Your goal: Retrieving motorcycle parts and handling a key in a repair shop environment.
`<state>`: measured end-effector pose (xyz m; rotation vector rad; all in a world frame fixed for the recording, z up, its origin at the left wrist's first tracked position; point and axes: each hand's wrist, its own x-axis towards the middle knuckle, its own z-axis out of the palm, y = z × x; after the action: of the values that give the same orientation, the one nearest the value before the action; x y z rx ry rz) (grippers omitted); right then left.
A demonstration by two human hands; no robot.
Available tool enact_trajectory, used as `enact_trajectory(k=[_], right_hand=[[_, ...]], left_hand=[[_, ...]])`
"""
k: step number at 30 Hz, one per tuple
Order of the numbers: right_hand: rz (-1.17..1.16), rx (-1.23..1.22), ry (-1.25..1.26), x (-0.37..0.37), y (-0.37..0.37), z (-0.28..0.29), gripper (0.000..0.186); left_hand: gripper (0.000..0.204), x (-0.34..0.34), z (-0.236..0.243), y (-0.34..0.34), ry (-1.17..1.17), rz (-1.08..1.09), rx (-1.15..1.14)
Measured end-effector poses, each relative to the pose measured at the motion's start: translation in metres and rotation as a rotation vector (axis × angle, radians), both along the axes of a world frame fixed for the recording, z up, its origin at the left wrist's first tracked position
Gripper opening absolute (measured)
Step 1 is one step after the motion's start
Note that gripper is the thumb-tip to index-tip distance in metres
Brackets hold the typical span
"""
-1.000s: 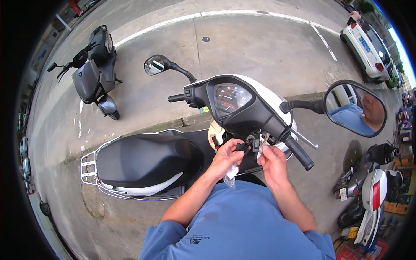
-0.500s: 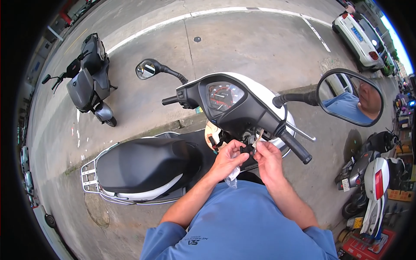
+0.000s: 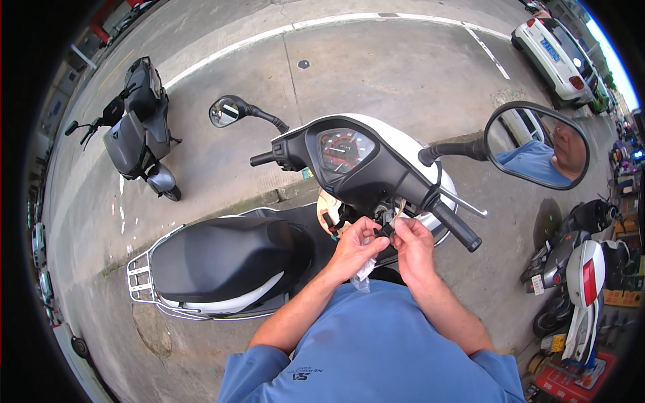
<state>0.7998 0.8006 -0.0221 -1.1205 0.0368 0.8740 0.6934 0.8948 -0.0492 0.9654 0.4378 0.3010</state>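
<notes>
In front of my body, my left hand (image 3: 352, 251) pinches a small black part (image 3: 384, 232), possibly a plug, between thumb and fingers. A crumpled clear plastic bag (image 3: 363, 277) hangs below that hand's palm. Close by on the right, my right hand (image 3: 416, 247) is pinched at the other side of the black part, at the end of a pale wire (image 3: 401, 207). The wire comes out of the opened front of a white and black scooter (image 3: 396, 158), below its handlebar. My fingers cover most of the join between part and wire.
The scooter's right grip (image 3: 459, 226) and round mirror (image 3: 537, 145) jut out to the right. Its black seat (image 3: 228, 256) lies to the left. Beside the steering column is a cream-coloured object (image 3: 329, 211). A grey scooter (image 3: 138, 134) and a white car (image 3: 552, 57) are parked farther off.
Both hands stay in nearly the same place. The black part has tilted slightly between my fingers, and the whole view has shifted a little.
</notes>
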Motion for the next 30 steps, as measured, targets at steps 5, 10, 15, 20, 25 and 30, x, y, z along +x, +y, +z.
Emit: enact_trajectory(k=[5, 10, 15, 20, 25, 30], right_hand=[[0.004, -0.014, 0.003, 0.001, -0.001, 0.001, 0.006], [0.017, -0.022, 0.027, 0.004, -0.002, 0.0, 0.005], [0.022, -0.034, 0.054, 0.007, -0.003, -0.002, 0.006], [0.043, -0.071, 0.057, 0.01, -0.002, 0.006, 0.006], [0.045, -0.095, 0.064, 0.011, -0.002, 0.008, 0.006], [0.073, -0.118, 0.073, 0.014, -0.003, 0.008, 0.006]], left_hand=[[0.023, 0.003, 0.004, -0.005, 0.024, 0.048, 0.004], [0.025, 0.006, 0.002, -0.01, 0.009, 0.093, 0.0], [0.036, 0.012, 0.013, -0.009, -0.078, 0.164, -0.037], [0.057, 0.012, 0.015, 0.003, -0.121, -0.021, 0.044], [0.051, 0.013, 0.012, 0.004, -0.11, -0.025, 0.098], [0.049, 0.014, 0.011, 0.007, -0.09, -0.045, 0.079]])
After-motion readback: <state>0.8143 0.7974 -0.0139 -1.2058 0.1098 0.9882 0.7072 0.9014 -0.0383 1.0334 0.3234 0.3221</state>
